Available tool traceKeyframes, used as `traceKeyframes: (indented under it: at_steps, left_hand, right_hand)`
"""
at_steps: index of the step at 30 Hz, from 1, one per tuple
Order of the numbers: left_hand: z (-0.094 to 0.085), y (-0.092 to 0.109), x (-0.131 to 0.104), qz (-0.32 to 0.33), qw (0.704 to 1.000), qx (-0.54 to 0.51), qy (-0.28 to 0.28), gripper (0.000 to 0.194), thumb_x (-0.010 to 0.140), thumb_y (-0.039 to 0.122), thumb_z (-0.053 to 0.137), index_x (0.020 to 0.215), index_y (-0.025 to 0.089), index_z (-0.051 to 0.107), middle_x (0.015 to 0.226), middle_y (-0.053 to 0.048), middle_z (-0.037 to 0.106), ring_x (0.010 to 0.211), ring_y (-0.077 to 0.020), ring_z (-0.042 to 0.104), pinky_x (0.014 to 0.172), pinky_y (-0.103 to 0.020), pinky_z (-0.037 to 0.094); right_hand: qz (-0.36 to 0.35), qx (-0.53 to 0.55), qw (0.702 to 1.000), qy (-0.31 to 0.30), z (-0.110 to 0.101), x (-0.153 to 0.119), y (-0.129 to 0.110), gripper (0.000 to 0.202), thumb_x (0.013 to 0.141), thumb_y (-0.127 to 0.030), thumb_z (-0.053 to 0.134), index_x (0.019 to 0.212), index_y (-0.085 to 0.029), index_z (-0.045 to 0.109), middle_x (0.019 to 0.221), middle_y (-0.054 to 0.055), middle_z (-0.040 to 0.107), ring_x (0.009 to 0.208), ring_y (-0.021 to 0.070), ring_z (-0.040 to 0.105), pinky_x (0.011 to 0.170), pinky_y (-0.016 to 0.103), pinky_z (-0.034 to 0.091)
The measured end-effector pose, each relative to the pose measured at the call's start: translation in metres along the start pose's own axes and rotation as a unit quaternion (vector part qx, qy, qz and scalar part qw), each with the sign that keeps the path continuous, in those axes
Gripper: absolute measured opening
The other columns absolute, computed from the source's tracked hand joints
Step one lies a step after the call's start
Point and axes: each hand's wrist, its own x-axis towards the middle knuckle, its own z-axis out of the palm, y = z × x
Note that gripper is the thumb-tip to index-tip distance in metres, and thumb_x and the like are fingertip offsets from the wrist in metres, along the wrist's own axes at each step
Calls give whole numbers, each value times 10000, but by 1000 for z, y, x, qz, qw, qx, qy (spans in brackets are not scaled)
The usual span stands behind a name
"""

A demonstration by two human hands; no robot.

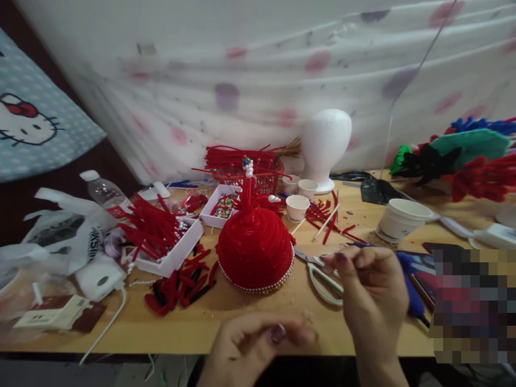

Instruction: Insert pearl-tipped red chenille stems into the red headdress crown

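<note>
A dome-shaped red cap (256,247), wound in fuzzy red strips and rimmed with white beads, stands on the table in front of me. From its top rises a red tuft tipped with white and coloured beads. My left hand (258,346) is low at the table's front edge, thumb against curled, slightly blurred fingers. Higher on the right, my right hand (373,293) pinches thumb to fingertips; whatever is in either hand is too small to make out. Behind the right fingertips lie scissors (322,287) with pale handles, partly covered.
Left of the cap are a white box (183,250) of red stems and a pile of red and black pieces (179,287). Behind stand a red basket (268,183), paper cups (297,208) and a white foam head (326,142). A blue glue gun (415,295) lies right.
</note>
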Motion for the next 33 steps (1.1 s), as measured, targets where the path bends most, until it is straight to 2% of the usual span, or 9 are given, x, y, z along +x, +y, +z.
traceKeyframes:
  at_steps: [3,6,10,13,17,19,21,26,33]
  left_hand:
    - [-25,19,-6,16,994,70,83,366,743,557,705,755,192,741,460,7,669,490,-146,648,699,-282,515]
    - [-53,36,-5,88,976,123,160,406,691,591,728,706,186,713,428,12,634,499,-143,625,625,-245,493]
    - [-77,51,3,161,931,217,246,386,707,551,719,613,180,670,449,0,631,459,-120,556,495,-208,434]
    - [-78,60,9,210,893,256,305,467,785,464,649,420,196,538,319,28,505,328,-90,434,493,-226,456]
    - [-66,76,31,257,897,274,233,409,880,372,514,534,199,648,322,39,511,344,-104,499,711,-309,562]
    - [-58,83,50,247,916,283,141,240,836,279,574,1023,201,703,683,-9,738,612,-148,673,725,-309,575]
    - [-52,88,72,289,901,311,89,355,793,180,570,1136,198,660,1139,-80,702,889,-180,684,707,-291,579]
    - [-45,93,112,344,799,462,175,370,792,65,522,1110,168,680,997,-70,691,789,-164,630,790,-322,535]
    - [-47,103,134,303,821,455,165,345,839,135,537,1160,140,664,955,-82,740,876,-202,670,856,-333,505]
  right_hand:
    - [-36,-47,998,39,-13,23,-1,219,846,-317,683,898,-243,484,508,-107,494,411,97,513,467,210,468]
    - [-15,-208,978,26,-24,51,7,374,843,-444,650,1130,-229,542,458,-89,517,356,131,495,405,242,428]
    - [-120,-386,910,-90,-31,80,21,667,712,-584,690,1221,-166,586,1056,185,707,953,342,675,755,466,541]
    - [-136,-369,907,-153,-23,81,20,457,797,-535,619,1117,-212,662,1100,148,707,998,325,665,826,491,527]
    - [-62,-255,936,-233,11,71,8,250,819,-442,646,939,-229,701,940,76,743,836,231,700,777,398,563]
    - [-55,-211,943,-251,35,69,3,241,809,-423,657,932,-219,693,932,73,739,834,216,697,769,370,563]
    - [-53,-206,945,-250,59,70,2,240,807,-418,645,908,-206,690,871,72,736,767,209,688,705,354,556]
    - [-67,-230,941,-239,95,77,11,243,788,-392,641,920,-191,681,901,78,723,748,212,670,687,356,536]
    - [-79,-258,932,-243,106,84,26,288,818,-453,606,894,-184,676,887,85,716,763,221,654,682,349,505]
